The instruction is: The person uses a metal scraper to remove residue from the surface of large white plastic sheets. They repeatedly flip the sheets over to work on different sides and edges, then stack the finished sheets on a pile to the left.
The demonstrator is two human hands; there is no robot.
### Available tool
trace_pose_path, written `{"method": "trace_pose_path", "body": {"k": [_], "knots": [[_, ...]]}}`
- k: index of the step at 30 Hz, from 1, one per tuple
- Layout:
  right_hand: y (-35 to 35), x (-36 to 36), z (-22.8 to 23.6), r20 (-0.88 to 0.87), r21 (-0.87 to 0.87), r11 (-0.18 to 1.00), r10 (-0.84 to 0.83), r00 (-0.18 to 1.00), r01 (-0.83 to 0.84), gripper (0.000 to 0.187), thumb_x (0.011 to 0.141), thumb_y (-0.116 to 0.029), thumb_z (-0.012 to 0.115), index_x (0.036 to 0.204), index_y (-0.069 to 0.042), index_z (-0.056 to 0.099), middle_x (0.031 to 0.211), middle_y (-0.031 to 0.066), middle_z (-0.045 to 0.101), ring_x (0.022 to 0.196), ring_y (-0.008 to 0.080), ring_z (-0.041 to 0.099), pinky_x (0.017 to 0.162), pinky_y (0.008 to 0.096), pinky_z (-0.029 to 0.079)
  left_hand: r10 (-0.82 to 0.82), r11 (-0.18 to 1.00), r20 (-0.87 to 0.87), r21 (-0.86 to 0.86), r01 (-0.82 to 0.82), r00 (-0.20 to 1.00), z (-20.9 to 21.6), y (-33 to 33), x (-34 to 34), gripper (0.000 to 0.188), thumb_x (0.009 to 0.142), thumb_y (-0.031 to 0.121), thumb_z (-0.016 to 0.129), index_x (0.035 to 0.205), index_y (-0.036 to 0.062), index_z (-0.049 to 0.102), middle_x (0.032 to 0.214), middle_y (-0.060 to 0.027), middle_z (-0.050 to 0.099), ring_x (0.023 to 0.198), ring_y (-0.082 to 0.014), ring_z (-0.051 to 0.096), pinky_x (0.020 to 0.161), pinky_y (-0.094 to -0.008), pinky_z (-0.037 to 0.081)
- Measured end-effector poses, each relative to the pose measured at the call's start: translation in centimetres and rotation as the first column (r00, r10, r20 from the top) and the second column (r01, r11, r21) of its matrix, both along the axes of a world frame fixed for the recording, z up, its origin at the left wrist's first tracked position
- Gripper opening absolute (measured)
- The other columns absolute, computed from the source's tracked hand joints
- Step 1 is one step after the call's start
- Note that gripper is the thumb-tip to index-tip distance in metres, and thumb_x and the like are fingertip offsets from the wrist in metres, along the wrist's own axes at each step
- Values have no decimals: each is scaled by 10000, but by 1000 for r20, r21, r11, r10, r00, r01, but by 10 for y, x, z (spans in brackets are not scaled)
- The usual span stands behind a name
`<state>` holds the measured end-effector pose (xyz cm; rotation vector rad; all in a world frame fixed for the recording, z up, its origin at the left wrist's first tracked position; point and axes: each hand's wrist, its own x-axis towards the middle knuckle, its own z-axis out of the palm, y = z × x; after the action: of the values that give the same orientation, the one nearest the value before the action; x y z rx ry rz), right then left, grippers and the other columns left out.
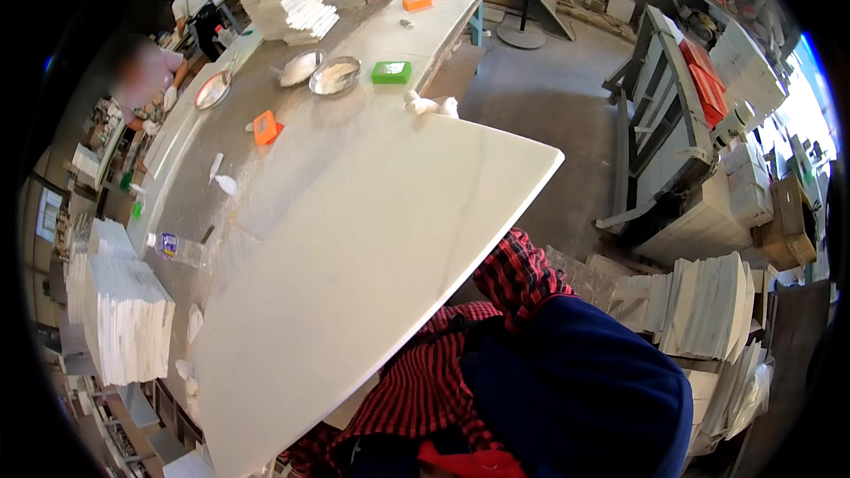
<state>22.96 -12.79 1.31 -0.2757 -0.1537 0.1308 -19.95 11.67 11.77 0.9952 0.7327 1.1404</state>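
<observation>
A large cream-white stone slab (pixel 381 239) with faint grey veining fills the middle of the head view, tilted in front of my body. My right hand (pixel 432 106), in a white glove, curls its fingers over the slab's far edge; the plaid right sleeve passes behind the slab. At the slab's left edge, the white-gloved fingers of my left hand (pixel 187 375) wrap round the rim. Most of both hands and the left forearm are hidden by the slab.
Across the workbench (pixel 266 84) lie metal bowls of pale powder (pixel 336 76), a green box (pixel 391 72), an orange tool (pixel 265 127) and a plastic bottle (pixel 180 249). Tile stacks (pixel 128 310) stand left and right. A person (pixel 146 80) works beyond the bench. A rack (pixel 660 115) stands at right.
</observation>
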Motion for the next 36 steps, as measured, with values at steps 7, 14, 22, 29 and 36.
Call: {"method": "trace_pose_path", "body": {"k": [7, 14, 22, 29, 36], "knots": [[42, -51, 0, -115, -200, 978, 28, 993, -51, 418, 1064, -496, 490, 987, -96, 583, 920, 85, 626, 867, 233, 599, 873, 392, 502, 149, 982, -6, -121, -148, 989, -21, -34, -84, 639, 1116, 489, 301, 1579, 51, 347, 1596, -164, 403, 1411, -319, 441, 1163, -474, 383], [92, -134, 3, -204, -440, 871, 142, 969, -220, 411, 1064, -492, 489, 1015, -94, 577, 951, 87, 623, 891, 238, 597, 885, 400, 497, 329, 935, 12, -148, -323, 944, -17, -68, -159, 634, 1118, 490, 298, 1583, 61, 347, 1600, -153, 400, 1415, -319, 438, 1161, -476, 388], [98, -196, -9, -241, -617, 700, 267, 933, -360, 405, 1063, -488, 488, 1048, -91, 570, 987, 89, 619, 918, 243, 596, 898, 409, 492, 405, 900, 33, -190, -393, 914, -18, -93, -199, 629, 1119, 491, 295, 1587, 73, 346, 1604, -141, 397, 1421, -319, 433, 1159, -479, 393], [82, -217, -15, -247, -693, 603, 315, 916, -395, 403, 1063, -484, 487, 1076, -89, 564, 1019, 91, 615, 941, 248, 594, 910, 417, 487, 371, 912, 43, -203, -355, 928, -16, -89, -204, 625, 1120, 492, 292, 1590, 84, 346, 1608, -130, 394, 1425, -318, 430, 1157, -482, 398], [66, -235, -19, -239, -768, 502, 352, 905, -398, 402, 1063, -480, 486, 1104, -86, 558, 1050, 93, 611, 965, 252, 593, 921, 425, 482, 354, 912, 42, -237, -335, 934, -20, -94, -211, 620, 1122, 493, 289, 1593, 94, 345, 1613, -119, 391, 1430, -318, 426, 1155, -485, 403]]}}
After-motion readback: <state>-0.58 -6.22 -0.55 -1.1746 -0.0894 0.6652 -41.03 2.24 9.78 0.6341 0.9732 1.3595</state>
